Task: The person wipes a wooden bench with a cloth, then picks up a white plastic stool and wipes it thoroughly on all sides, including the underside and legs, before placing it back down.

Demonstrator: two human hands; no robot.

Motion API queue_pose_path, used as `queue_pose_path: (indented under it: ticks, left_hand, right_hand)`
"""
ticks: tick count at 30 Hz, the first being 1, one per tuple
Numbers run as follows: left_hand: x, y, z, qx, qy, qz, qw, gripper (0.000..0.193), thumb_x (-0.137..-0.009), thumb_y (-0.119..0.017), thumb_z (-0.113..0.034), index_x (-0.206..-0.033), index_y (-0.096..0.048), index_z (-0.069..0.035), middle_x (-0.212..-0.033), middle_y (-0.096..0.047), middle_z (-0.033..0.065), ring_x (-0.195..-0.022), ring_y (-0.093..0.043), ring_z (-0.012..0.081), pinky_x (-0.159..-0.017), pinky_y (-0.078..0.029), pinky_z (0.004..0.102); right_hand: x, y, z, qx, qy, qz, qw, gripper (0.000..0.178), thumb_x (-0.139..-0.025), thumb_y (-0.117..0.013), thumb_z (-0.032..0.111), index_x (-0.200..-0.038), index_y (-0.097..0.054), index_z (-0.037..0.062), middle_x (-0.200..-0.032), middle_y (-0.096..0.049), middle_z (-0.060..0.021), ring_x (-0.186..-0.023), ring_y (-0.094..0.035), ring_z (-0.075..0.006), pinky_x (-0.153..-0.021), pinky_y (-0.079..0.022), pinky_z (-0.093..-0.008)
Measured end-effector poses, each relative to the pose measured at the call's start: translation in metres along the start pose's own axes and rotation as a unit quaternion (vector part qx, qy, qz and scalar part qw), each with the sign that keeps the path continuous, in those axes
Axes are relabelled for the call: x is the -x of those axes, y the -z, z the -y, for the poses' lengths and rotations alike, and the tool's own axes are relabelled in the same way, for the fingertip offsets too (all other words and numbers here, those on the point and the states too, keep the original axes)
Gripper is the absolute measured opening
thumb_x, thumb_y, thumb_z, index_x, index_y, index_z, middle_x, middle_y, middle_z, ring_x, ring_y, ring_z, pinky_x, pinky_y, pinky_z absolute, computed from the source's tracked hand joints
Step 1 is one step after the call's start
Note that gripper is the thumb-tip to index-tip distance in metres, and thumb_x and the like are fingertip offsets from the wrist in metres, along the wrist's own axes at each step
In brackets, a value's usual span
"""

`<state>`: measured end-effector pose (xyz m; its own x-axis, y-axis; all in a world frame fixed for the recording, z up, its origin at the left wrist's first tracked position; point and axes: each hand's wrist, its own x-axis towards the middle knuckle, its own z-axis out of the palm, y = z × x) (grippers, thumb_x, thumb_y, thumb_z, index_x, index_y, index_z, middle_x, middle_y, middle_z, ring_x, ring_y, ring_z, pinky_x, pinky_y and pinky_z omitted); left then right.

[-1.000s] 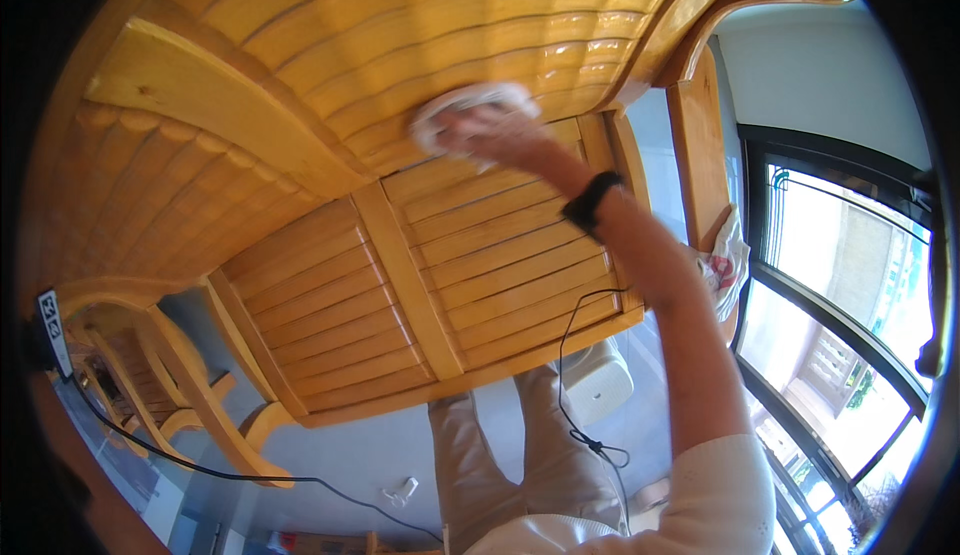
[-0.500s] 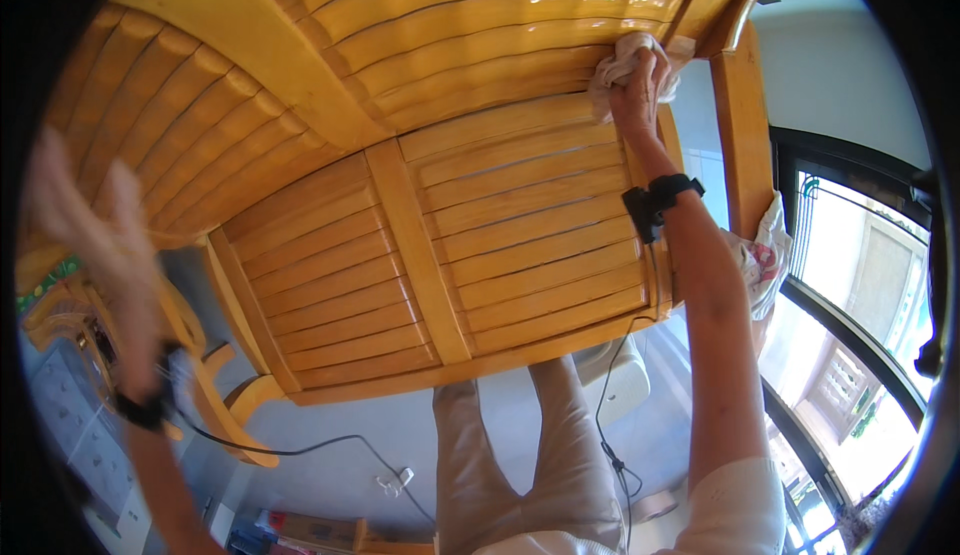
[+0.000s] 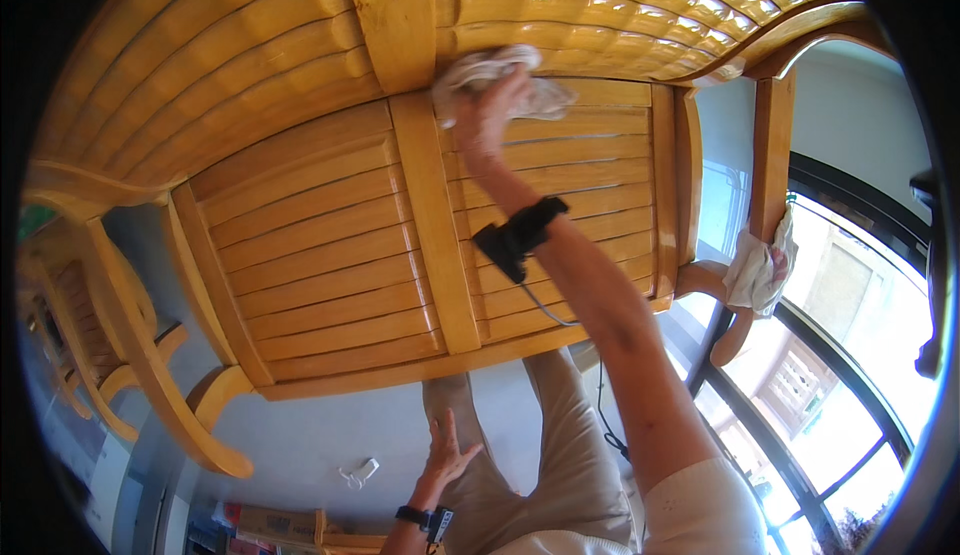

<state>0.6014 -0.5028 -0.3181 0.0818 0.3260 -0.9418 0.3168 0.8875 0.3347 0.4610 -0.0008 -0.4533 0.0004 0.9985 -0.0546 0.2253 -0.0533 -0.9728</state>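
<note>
My right hand (image 3: 488, 115) presses a pale cloth (image 3: 545, 98) against the wooden bench (image 3: 428, 215), where the slatted seat meets the wavy backrest (image 3: 575, 10), close to the middle post. The fingers bend over the cloth and are slightly blurred. A black strap with a small device (image 3: 520, 238) sits on that wrist, a cable trailing from it. Low in the view, my left hand (image 3: 449, 452) is beside my left thigh, fingers spread, holding nothing. It wears a black wristband (image 3: 415, 517) too.
Another patterned cloth (image 3: 762, 267) hangs over the bench's right armrest, next to a dark-framed window (image 3: 830, 385). The curved left armrest (image 3: 150, 355) stands beside more wooden furniture (image 3: 75, 305). A white plug adapter (image 3: 360, 472) lies on the floor, with boxes (image 3: 280, 523) nearer me.
My right hand has slid the cloth leftward from the seat's right back corner to near the middle post. My left hand has come from the far left to beside my thigh.
</note>
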Motion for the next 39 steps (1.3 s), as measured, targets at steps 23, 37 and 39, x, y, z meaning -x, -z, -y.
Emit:
queue_pose_path:
  ticks: [23,37,39]
  left_hand:
    - [-0.008,-0.017,-0.033,-0.089,0.047,-0.023,0.995,0.108,-0.074,-0.083,-0.035,-0.156,-0.013,-0.025,-0.15,-0.004,0.0405,-0.116,-0.041,0.0594,-0.082,-0.053,0.054]
    - [0.0,0.014,-0.016,-0.057,0.007,-0.056,0.997,0.101,-0.074,-0.082,-0.034,-0.154,-0.022,-0.023,-0.15,-0.009,0.0384,-0.112,-0.045,0.0504,-0.079,-0.052,0.0517]
    - [0.001,0.017,-0.012,-0.064,0.013,-0.046,0.997,0.1,-0.074,-0.083,-0.034,-0.154,-0.023,-0.023,-0.151,-0.009,0.0377,-0.112,-0.045,0.0505,-0.079,-0.053,0.0509]
  right_hand:
    - [-0.17,0.191,-0.07,-0.116,-0.12,-0.117,0.979,0.041,-0.087,-0.059,-0.002,-0.123,-0.041,0.0098,-0.111,-0.056,-0.0135,-0.101,-0.06,-0.026,-0.073,-0.056,-0.0389]
    - [-0.091,0.069,-0.069,-0.383,-0.345,0.027,0.856,0.041,-0.096,-0.046,0.044,-0.117,-0.059,0.0115,-0.119,-0.062,-0.0114,-0.116,-0.056,-0.0332,-0.106,-0.04,-0.0541]
    - [-0.059,0.037,-0.064,-0.419,-0.383,0.047,0.822,0.038,-0.096,-0.046,0.039,-0.115,-0.059,0.0093,-0.116,-0.063,-0.0115,-0.114,-0.057,-0.0317,-0.104,-0.043,-0.0522]
